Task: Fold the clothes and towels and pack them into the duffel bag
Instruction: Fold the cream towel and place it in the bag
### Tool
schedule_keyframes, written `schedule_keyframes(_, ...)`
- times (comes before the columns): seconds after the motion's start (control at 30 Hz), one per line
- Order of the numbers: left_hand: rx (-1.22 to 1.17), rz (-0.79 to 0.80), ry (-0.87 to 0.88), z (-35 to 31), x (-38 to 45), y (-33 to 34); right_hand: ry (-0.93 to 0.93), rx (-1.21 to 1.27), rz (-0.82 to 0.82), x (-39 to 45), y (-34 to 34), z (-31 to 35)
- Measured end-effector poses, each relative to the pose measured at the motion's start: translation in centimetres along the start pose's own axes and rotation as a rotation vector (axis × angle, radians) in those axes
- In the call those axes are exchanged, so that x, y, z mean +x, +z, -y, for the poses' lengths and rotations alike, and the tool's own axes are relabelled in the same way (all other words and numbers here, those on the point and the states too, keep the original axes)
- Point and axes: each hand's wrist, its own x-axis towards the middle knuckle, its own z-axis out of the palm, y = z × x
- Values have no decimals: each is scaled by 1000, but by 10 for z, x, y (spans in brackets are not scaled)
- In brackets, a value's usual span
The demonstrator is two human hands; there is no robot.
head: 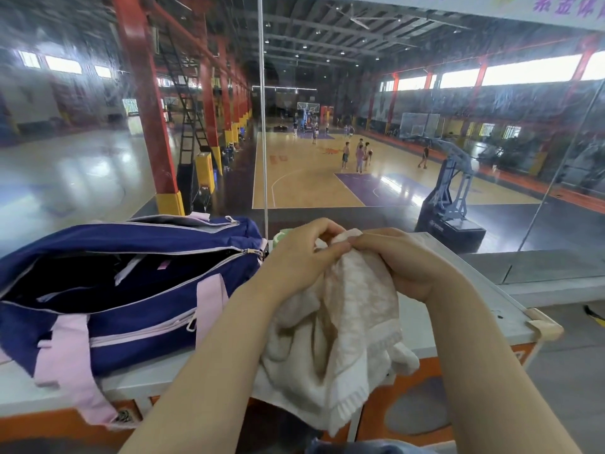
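A cream towel (343,335) hangs bunched in front of me over the table's front edge. My left hand (301,257) and my right hand (402,260) pinch its top edge close together, lifting it above the table. A navy duffel bag (140,290) with pink straps lies to the left on the table. Its main zip is open and the inside looks dark, with something pale showing in it.
The grey table top (484,290) has an orange front and a taped right corner (543,326). A glass pane stands just behind it, with a basketball hall beyond. A small green-and-white object (281,235) peeks out behind my left hand. Blue cloth (360,447) lies at the bottom edge.
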Motion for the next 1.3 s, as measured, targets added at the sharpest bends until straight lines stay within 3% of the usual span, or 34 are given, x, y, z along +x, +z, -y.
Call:
schedule_keyframes(0.13,48,-178,-64,2,1,0,44,-54,165,-5,-9,0)
schedule_keyframes(0.23,23,-352,-93,5,2,-5,122,-199,108,-10,-21,-6)
schedule_keyframes(0.33,-17,-423,-144,12,3,-11,97,-139,45,-17,-33,-9)
schedule_keyframes(0.43,-15,-317,-199,14,4,-7,-27,124,-148,-13,-36,-6)
schedule_keyframes(0.57,-242,-138,-266,8,3,-11,-248,408,-355,-2,-27,1)
schedule_keyframes(0.67,-293,-18,-267,10,-1,-19,-353,641,-210,-7,-26,5)
schedule_keyframes(0.73,-244,-26,-275,14,-2,-19,-385,706,-87,-11,-29,1)
schedule_keyframes(0.8,-158,-121,-290,15,-2,-18,-384,535,-139,-9,-29,-5)
schedule_keyframes(0.9,-70,-225,-285,17,-1,-18,-373,-25,-355,-1,-23,-9)
schedule_keyframes(1.03,-162,-255,-276,16,0,-19,-400,-581,-494,11,-7,-7)
schedule_keyframes(1.2,-557,-240,-289,10,-1,-14,-408,-528,-376,22,14,-12)
schedule_keyframes(1.3,-758,-227,-298,4,-2,-9,-406,-494,-425,29,24,-17)
